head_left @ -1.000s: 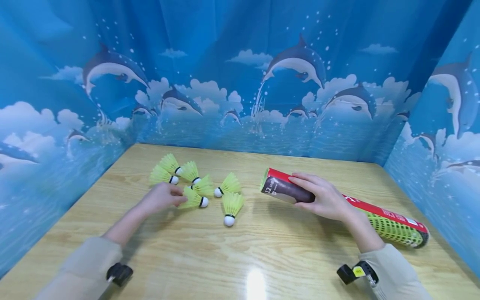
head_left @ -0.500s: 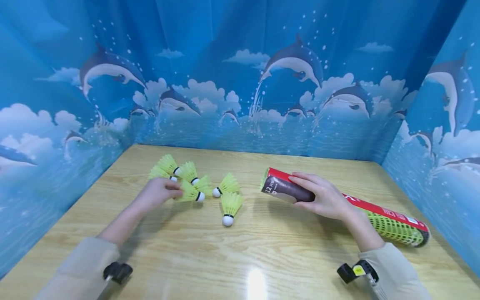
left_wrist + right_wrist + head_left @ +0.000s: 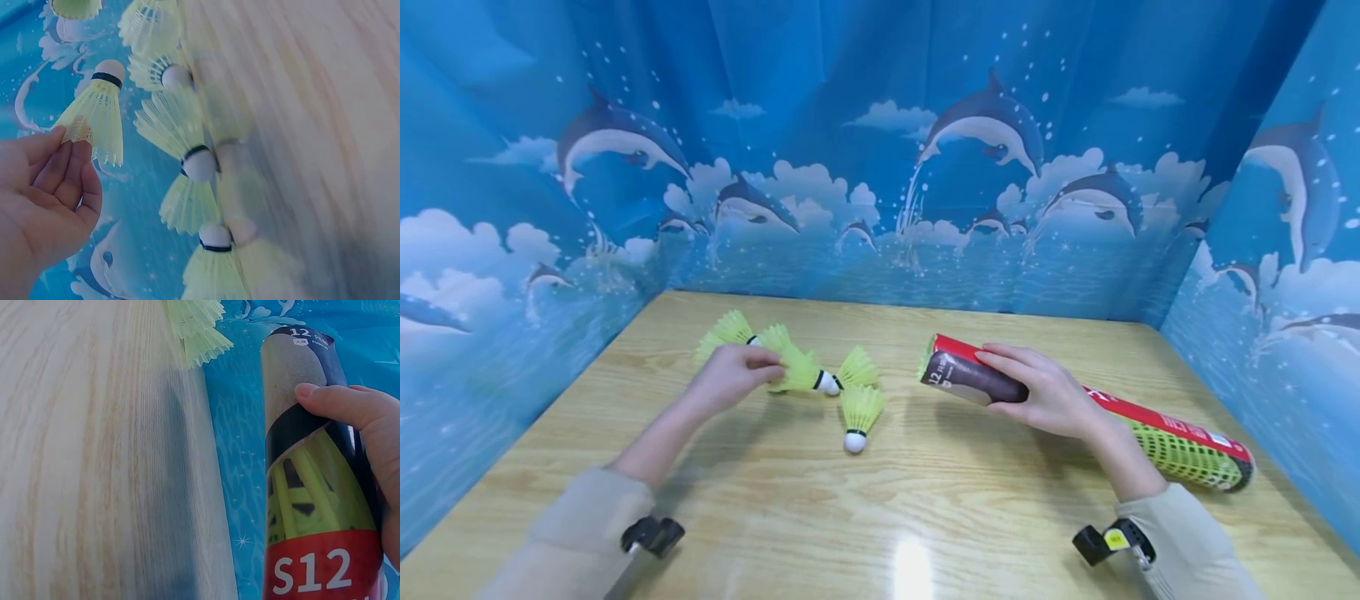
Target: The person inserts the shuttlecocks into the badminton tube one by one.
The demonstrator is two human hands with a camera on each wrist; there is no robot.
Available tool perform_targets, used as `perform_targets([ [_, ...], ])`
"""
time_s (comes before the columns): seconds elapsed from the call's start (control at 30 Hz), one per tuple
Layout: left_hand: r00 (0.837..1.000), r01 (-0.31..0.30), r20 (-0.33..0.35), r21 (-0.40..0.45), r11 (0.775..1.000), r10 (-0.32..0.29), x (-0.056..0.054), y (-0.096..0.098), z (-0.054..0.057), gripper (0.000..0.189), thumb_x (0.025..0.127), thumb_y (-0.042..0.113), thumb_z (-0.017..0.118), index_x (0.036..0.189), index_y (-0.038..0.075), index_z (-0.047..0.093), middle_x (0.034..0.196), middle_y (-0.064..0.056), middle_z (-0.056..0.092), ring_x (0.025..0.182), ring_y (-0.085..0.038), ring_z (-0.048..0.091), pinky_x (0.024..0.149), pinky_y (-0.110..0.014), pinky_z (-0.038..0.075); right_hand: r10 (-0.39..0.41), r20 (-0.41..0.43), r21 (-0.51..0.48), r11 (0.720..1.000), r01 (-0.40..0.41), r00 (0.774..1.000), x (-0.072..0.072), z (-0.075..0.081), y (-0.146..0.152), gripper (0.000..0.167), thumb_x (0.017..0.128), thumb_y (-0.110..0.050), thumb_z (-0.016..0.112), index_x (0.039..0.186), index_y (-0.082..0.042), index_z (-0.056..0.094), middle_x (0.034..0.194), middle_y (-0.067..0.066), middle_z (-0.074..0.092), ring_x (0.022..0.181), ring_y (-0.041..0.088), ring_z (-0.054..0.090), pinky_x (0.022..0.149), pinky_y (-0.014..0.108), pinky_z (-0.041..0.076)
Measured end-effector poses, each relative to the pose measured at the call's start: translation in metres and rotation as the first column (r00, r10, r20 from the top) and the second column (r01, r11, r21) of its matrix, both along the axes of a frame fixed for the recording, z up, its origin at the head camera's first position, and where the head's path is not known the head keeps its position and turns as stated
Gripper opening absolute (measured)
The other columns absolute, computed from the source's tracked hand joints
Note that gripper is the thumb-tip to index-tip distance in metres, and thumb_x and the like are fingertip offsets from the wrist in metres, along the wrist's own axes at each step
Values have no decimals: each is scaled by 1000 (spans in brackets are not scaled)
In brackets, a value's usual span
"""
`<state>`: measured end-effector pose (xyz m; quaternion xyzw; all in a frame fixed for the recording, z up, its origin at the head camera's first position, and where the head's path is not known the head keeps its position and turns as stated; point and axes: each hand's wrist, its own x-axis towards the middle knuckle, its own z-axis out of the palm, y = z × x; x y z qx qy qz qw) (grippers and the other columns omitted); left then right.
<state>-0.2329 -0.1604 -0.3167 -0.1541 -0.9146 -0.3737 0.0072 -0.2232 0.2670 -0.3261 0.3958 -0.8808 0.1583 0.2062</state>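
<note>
One shuttlecock, pinched by skirt edge in left hand; one tube, clasped in right hand.
Lies farther right than half a second ago, cork foremost; brought nearer the tube, yet well apart. Around: loose shuttlecocks on wood-grain table; behind, blue dolphin-print curtain.

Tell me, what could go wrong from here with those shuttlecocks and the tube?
First, the left hand pinches one shuttlecock only near its wide end, so it might slip or bend there. Second, loose shuttlecocks lie close by, and a careless swing could scatter them. Third, the tube is round and tilted in the right hand; if that grip loosened, it could drop or roll.
</note>
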Motion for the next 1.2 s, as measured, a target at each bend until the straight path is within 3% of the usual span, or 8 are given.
perform_targets([
  [0.23,999,1,-35,62,998,2,-2,15,4,27,88,18,64,107,0,67,104,-16,66,99,-31,61,82,-42,50,2,7,0,1000,-2,1000,0,0,-1,76,65,-20,85,133,-13,51,131,14,50,115,34,50,85,52,46],
  [0.43,997,19,-71,112,994,-11,-4,27,4,23,87,13,65,104,-2,68,98,-15,68,91,-27,64,77,-38,52,2,-2,3,1000,-2,1000,1,-2,-1,75,66,-21,84,133,-14,51,132,13,50,115,34,50,85,51,46],
  [0.77,999,2,-39,135,991,3,-10,50,10,24,88,20,64,106,4,70,94,-8,70,88,-21,65,77,-39,51,16,-6,1,1000,-16,1000,1,-1,-3,74,66,-21,84,132,-13,52,132,13,50,115,34,50,85,51,46],
  [1.1,997,49,-75,247,968,-31,-15,71,8,20,87,13,66,102,0,70,96,-12,69,86,-22,66,74,-33,53,22,-23,16,1000,-21,1000,1,-1,-5,73,67,-24,84,132,-14,52,131,14,51,114,33,51,85,51,46],
  [1.2,996,66,-76,273,960,-47,-16,77,6,20,86,12,66,101,-1,70,95,-12,70,85,-22,66,74,-33,53,31,-36,11,999,-30,999,1,-1,-5,68,72,-33,80,132,-14,52,131,14,52,114,33,51,85,51,46],
])
